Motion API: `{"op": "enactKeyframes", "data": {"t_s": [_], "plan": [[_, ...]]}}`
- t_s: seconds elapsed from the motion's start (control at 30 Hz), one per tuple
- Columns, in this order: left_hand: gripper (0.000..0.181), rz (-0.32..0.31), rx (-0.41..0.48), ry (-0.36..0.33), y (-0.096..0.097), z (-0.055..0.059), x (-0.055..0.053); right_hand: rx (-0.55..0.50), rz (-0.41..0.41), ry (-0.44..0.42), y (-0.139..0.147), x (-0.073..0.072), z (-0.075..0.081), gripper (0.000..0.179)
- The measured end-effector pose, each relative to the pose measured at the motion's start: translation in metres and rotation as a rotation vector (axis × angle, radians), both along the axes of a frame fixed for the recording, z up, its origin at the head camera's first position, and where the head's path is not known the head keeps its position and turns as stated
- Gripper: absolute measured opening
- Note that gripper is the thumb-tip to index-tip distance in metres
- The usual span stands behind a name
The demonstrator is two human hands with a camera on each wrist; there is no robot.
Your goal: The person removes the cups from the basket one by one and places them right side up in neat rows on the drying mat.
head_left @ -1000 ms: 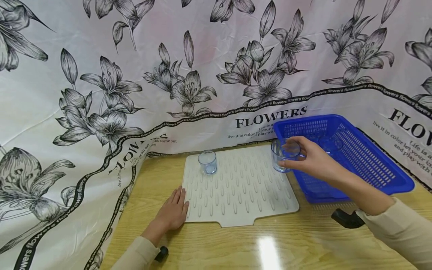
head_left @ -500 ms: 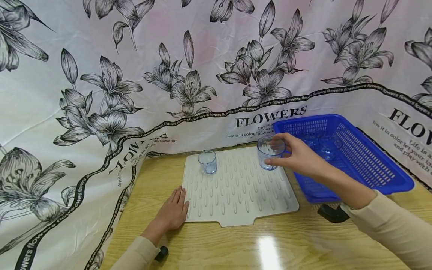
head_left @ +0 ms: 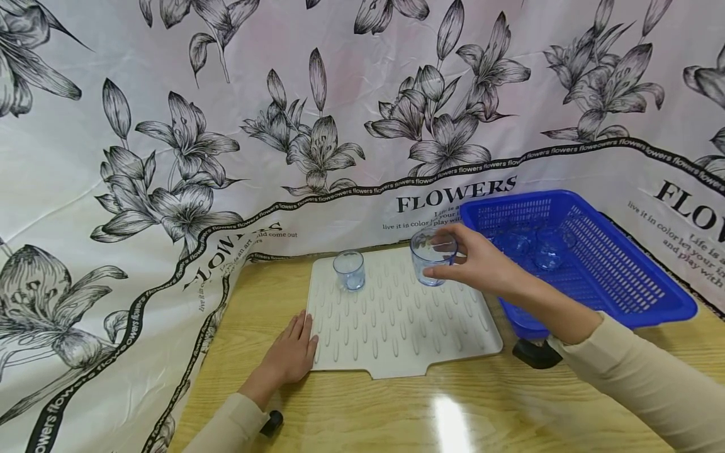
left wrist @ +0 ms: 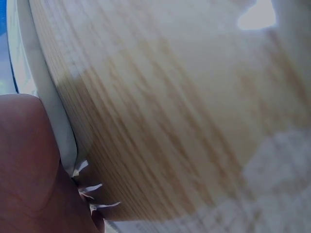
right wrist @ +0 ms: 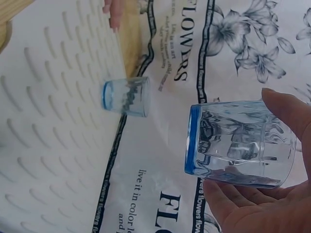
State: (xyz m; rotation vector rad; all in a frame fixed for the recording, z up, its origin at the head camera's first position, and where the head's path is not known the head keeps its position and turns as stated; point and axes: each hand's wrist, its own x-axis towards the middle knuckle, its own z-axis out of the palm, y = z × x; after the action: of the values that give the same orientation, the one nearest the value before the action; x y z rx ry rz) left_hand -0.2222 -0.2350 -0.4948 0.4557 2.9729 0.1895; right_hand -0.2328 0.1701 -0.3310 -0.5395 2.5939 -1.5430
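In the left wrist view, the left hand (left wrist: 26, 160) is blurred and cut off by the left and lower edges, and the blue patch (left wrist: 4, 29) above it is too smeared to name, perhaps the basket (head_left: 617, 251). From the head, the right forearm (head_left: 557, 305) hides part of that basket, whose glasses (head_left: 548, 248) blend into its blue beyond sure counting. The right hand (right wrist: 272, 206) runs off the right wrist view's edge, cropping its wrist.
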Motion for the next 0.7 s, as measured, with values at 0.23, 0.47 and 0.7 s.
{"op": "enactKeyframes", "data": {"t_s": [0.23, 0.47, 0.7], "plan": [[0.059, -0.006, 0.01, 0.006, 0.003, 0.005, 0.004, -0.015, 0.029, 0.013, -0.012, -0.002, -0.002, 0.08], [0.059, 0.006, -0.014, -0.004, 0.005, 0.007, 0.003, -0.028, 0.034, 0.008, -0.024, -0.006, -0.004, 0.083], [0.059, 0.01, -0.013, 0.0, 0.005, 0.007, 0.002, -0.053, 0.037, 0.008, -0.039, -0.009, -0.01, 0.081]]}}
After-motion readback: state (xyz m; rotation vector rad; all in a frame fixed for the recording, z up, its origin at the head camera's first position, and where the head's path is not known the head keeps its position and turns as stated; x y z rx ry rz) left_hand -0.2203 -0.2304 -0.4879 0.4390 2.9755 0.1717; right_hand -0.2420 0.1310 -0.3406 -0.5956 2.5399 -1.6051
